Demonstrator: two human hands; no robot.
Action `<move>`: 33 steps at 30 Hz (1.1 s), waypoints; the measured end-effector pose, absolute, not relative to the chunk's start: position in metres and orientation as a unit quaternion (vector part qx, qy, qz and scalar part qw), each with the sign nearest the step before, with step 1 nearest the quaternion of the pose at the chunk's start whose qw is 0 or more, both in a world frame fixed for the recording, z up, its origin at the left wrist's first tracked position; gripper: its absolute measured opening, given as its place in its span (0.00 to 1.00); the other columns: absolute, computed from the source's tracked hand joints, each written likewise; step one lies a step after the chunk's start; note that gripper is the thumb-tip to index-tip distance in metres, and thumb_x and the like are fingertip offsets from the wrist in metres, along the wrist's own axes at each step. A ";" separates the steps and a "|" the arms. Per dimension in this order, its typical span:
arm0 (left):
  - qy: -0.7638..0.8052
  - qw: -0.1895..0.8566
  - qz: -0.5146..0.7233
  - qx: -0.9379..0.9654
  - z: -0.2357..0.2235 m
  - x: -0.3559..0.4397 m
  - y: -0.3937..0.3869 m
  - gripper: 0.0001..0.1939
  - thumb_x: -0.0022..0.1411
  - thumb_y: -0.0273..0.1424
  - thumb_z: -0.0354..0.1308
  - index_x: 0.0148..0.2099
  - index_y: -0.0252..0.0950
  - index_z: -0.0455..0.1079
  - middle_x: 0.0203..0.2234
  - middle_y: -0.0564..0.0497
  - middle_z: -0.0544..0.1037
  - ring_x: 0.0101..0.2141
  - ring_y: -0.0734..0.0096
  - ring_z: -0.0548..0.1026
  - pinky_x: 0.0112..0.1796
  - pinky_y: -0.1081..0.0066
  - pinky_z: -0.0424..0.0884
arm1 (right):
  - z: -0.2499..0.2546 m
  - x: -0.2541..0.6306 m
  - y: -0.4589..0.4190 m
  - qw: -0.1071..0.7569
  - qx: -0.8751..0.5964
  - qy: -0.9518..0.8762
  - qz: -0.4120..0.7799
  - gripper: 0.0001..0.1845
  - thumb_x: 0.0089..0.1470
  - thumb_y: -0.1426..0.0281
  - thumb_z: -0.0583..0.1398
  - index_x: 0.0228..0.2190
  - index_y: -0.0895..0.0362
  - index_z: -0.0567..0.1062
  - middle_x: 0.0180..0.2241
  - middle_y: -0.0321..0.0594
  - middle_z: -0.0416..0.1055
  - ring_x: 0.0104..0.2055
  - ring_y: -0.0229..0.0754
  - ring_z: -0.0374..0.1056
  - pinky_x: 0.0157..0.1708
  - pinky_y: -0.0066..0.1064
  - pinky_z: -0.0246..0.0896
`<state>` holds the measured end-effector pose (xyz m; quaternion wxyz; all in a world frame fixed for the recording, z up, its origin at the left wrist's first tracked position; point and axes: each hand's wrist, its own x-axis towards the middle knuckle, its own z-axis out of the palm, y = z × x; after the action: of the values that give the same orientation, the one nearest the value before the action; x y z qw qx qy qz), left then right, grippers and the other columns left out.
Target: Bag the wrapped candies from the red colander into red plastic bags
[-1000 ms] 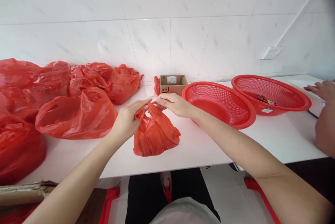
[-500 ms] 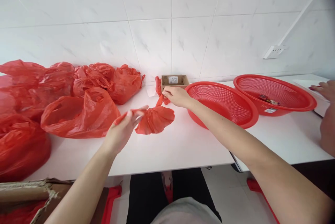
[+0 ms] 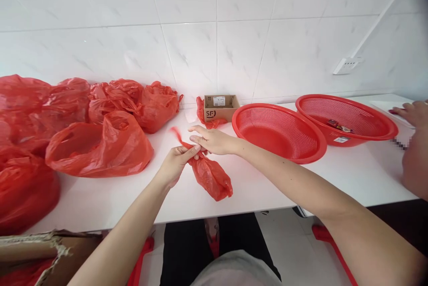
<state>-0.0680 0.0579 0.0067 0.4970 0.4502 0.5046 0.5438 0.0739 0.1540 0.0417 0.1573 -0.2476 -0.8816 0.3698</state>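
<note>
A small red plastic bag (image 3: 212,176) hangs at a slant over the white table, its lower part puffed out towards me. My left hand (image 3: 174,163) is closed round its twisted neck, the thumb pressed on the plastic. Against the same neck lies my right hand (image 3: 216,140), its lower fingers closed at the plastic while one finger stretches out to the left. The thin loose end of the bag sticks up past the fingers and is smeared by motion. What the bag holds is hidden.
Several filled red bags crowd the table's left side, beside an open-topped red bag (image 3: 100,147). A small cardboard box (image 3: 220,112) stands by the wall. Two red baskets (image 3: 321,143) are on the right, the farther holding small packets. Another person's hand (image 3: 414,114) is at far right.
The two hands have come together at the bag's neck. My right hand moved down and nearer, and the bag swung from lying sideways to hanging down to the right.
</note>
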 end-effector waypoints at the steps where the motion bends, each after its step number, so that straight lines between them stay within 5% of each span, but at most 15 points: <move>1: 0.505 0.488 0.551 0.452 0.006 -0.068 0.058 0.19 0.52 0.42 0.68 0.19 0.35 0.72 0.22 0.49 0.77 0.29 0.68 0.71 0.33 0.69 0.63 | 0.043 0.078 0.153 0.161 -0.258 -0.879 0.367 0.18 0.65 0.62 0.50 0.55 0.52 0.64 0.37 0.40 0.74 0.37 0.43 0.69 0.41 0.36 0.60; 7: 0.509 0.437 0.589 0.451 -0.001 -0.068 0.056 0.14 0.57 0.43 0.64 0.31 0.37 0.79 0.27 0.49 0.80 0.35 0.64 0.76 0.44 0.65 0.69 | 0.062 0.096 0.129 0.285 -0.316 -0.847 0.320 0.11 0.63 0.67 0.52 0.47 0.51 0.64 0.24 0.30 0.67 0.32 0.41 0.66 0.38 0.34 0.57; 11: 0.531 0.399 0.576 0.476 0.000 -0.079 0.051 0.12 0.54 0.39 0.67 0.39 0.38 0.79 0.35 0.47 0.82 0.44 0.59 0.77 0.48 0.62 0.69 | 0.050 0.105 0.109 0.239 -0.344 -0.834 0.359 0.08 0.62 0.69 0.52 0.43 0.51 0.64 0.21 0.27 0.63 0.24 0.37 0.60 0.30 0.30 0.54; 14: 0.542 0.373 0.538 0.527 0.003 -0.088 0.047 0.11 0.53 0.36 0.69 0.38 0.39 0.79 0.38 0.47 0.81 0.43 0.59 0.77 0.47 0.62 0.70 | 0.035 0.107 0.110 0.208 -0.339 -0.853 0.337 0.07 0.60 0.69 0.54 0.42 0.52 0.67 0.24 0.29 0.67 0.26 0.37 0.62 0.30 0.30 0.55; 19: 0.539 0.335 0.469 0.614 0.009 -0.093 0.047 0.08 0.53 0.32 0.68 0.36 0.38 0.77 0.39 0.49 0.78 0.41 0.63 0.76 0.41 0.67 0.70 | 0.019 0.099 0.127 0.316 -0.219 -0.867 0.315 0.16 0.55 0.78 0.56 0.44 0.55 0.71 0.46 0.40 0.73 0.47 0.39 0.69 0.46 0.34 0.62; 23: 0.540 0.284 0.451 0.651 0.007 -0.088 0.048 0.08 0.59 0.33 0.61 0.39 0.40 0.66 0.33 0.53 0.77 0.31 0.70 0.76 0.30 0.71 0.70 | 0.002 0.089 0.125 0.336 -0.188 -0.841 0.381 0.22 0.52 0.82 0.53 0.48 0.55 0.70 0.34 0.34 0.74 0.39 0.36 0.71 0.46 0.33 0.64; 28: 0.591 0.079 0.462 0.656 -0.009 -0.075 0.046 0.06 0.59 0.27 0.56 0.38 0.41 0.62 0.32 0.56 0.75 0.31 0.70 0.76 0.33 0.70 0.71 | -0.009 0.087 0.105 0.361 -0.226 -0.845 0.323 0.25 0.53 0.81 0.54 0.52 0.53 0.66 0.31 0.33 0.71 0.35 0.38 0.70 0.41 0.33 0.65; 33: 0.573 0.039 0.504 0.646 -0.011 -0.071 0.046 0.04 0.62 0.29 0.56 0.41 0.40 0.66 0.36 0.52 0.75 0.36 0.69 0.76 0.36 0.70 0.73 | -0.002 0.090 0.107 0.311 -0.212 -0.759 0.532 0.21 0.59 0.71 0.57 0.54 0.55 0.65 0.34 0.36 0.74 0.38 0.39 0.72 0.43 0.35 0.67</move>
<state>-0.0714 0.0456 -0.0110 0.0387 0.6458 0.5726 0.5035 0.0902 0.1072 -0.0020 0.3106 -0.2119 -0.7589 0.5317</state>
